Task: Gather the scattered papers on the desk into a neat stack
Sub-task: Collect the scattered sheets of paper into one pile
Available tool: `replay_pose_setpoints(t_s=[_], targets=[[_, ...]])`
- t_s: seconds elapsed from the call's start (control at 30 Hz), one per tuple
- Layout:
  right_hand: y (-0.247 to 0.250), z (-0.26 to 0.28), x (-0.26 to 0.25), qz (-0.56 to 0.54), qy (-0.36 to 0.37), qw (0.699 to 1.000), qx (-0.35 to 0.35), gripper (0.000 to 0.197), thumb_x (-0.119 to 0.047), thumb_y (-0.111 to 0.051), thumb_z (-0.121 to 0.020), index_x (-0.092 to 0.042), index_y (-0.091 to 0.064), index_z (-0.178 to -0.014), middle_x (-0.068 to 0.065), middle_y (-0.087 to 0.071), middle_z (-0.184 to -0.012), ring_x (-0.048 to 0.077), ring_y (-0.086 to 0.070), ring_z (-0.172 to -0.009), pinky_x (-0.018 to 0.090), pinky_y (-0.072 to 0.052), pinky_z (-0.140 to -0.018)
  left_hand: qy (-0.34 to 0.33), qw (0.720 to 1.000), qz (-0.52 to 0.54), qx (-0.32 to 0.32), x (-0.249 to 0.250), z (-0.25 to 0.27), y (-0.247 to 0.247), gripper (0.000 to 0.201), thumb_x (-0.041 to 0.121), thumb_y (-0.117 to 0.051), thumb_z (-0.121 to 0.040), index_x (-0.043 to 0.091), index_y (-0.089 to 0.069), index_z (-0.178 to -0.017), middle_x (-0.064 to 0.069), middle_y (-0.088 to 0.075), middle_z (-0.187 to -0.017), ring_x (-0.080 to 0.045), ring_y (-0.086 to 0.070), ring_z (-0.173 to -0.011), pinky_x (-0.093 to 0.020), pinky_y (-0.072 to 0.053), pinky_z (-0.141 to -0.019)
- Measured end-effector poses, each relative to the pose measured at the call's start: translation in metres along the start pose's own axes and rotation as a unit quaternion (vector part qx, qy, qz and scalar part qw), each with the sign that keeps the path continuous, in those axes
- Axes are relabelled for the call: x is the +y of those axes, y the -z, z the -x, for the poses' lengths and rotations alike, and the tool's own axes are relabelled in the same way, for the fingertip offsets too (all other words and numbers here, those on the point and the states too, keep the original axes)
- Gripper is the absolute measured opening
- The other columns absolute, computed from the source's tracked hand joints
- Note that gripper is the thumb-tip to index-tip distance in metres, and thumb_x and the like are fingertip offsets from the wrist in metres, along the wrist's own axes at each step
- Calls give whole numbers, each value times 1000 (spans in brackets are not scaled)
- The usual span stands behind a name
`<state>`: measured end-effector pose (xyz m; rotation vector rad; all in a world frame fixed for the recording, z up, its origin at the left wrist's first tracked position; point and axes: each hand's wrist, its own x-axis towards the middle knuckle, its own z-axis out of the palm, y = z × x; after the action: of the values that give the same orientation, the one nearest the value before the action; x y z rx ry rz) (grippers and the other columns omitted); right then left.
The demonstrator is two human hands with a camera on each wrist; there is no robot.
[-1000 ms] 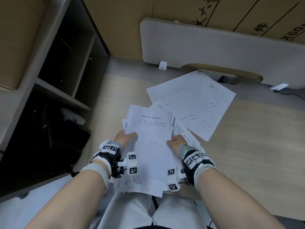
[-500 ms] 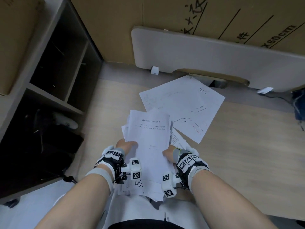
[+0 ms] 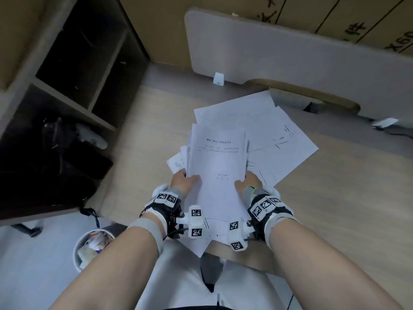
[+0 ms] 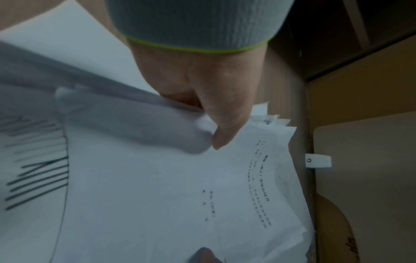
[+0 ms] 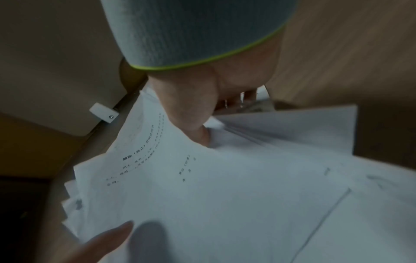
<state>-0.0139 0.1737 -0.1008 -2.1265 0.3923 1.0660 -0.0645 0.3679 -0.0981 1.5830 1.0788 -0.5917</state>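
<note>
1. We hold a bundle of papers (image 3: pixel 218 173) between both hands, above the near edge of the wooden desk (image 3: pixel 335 198), its lower end hanging past that edge over our lap.
2. Our left hand (image 3: pixel 183 181) grips the bundle's left edge: the thumb lies across the top sheet and the fingers are tucked beneath, out of sight. In the left wrist view the thumb (image 4: pixel 225 131) presses down on the printed sheet, pinching the pile.
3. Our right hand (image 3: pixel 248 183) mirrors it on the right edge, thumb on top and fingers curled under. In the right wrist view the thumb (image 5: pixel 198 131) bears on the paper and a few fingers (image 5: pixel 247 96) show behind the pile's edge.
4. Both forearms reach forward from the bottom of the head view, roughly parallel, wrists near each other on either side of the bundle.
5. The top sheet carries a few lines of printed text. The sheets below are uneven: corners stick out at the left side and at the bottom.
6. Several loose sheets (image 3: pixel 268 135) lie flat on the desk just beyond the bundle, overlapping one another, some with dark pen strokes; the bundle hides their near part.
7. A grey divider panel (image 3: pixel 290 59) stands at the back of the desk, with a small white clip (image 3: pixel 218 78) at its foot.
8. A dark shelf unit (image 3: pixel 73 70) stands to the left, and a bin (image 3: pixel 89 247) sits on the floor by our left forearm.
</note>
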Motion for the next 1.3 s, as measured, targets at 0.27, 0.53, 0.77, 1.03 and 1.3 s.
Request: replay_pose_setpoints(t_s=[0.27, 0.53, 0.77, 1.03, 1.3], targets=[[44, 16, 18, -69, -17, 995, 74, 52, -17, -55, -84, -21, -32, -131, 6, -57, -106, 30, -59, -92, 35, -47, -79, -6, 998, 68, 9, 11, 25, -37, 40, 16, -66, -87, 10, -58, -126, -11, -67, -122, -29, -64, -102, -38, -51, -89], [80, 47, 6, -71, 83, 994, 25, 27, 9, -39, -81, -13, -55, -79, -1, -53, -67, 19, -49, -64, 18, -40, -52, 36, 973, 225, 22, -1, 56, -34, 76, 60, -69, -73, 18, -54, -135, -13, -62, -117, -26, -56, -96, -38, -44, -85], [88, 59, 6, -114, 77, 988, 67, 27, 12, -41, -77, -11, -53, -71, -1, -51, -63, 17, -45, -58, 18, -35, -50, 11, 978, 201, -50, 3, 88, -32, 90, 65, -73, -71, 27, -44, -147, 8, -49, -144, -21, -43, -137, -45, -31, -117], [73, 52, 21, -137, 18, 980, 144, 31, -5, -36, -99, -8, -55, -75, 8, -54, -77, 22, -40, -76, 24, -36, -69, -26, 989, 78, -123, 1, 48, -20, 101, 77, -81, -51, 16, -59, -128, -2, -72, -119, -26, -66, -114, -46, -45, -107], [65, 65, -1, -184, -57, 961, 199, 17, -3, -49, -85, -10, -58, -99, 7, -58, -89, 23, -51, -69, 25, -41, -68, -69, 985, 35, -156, 46, 62, 7, 59, 48, -70, -87, 11, -59, -131, -7, -70, -123, -28, -65, -113, -47, -46, -106]])
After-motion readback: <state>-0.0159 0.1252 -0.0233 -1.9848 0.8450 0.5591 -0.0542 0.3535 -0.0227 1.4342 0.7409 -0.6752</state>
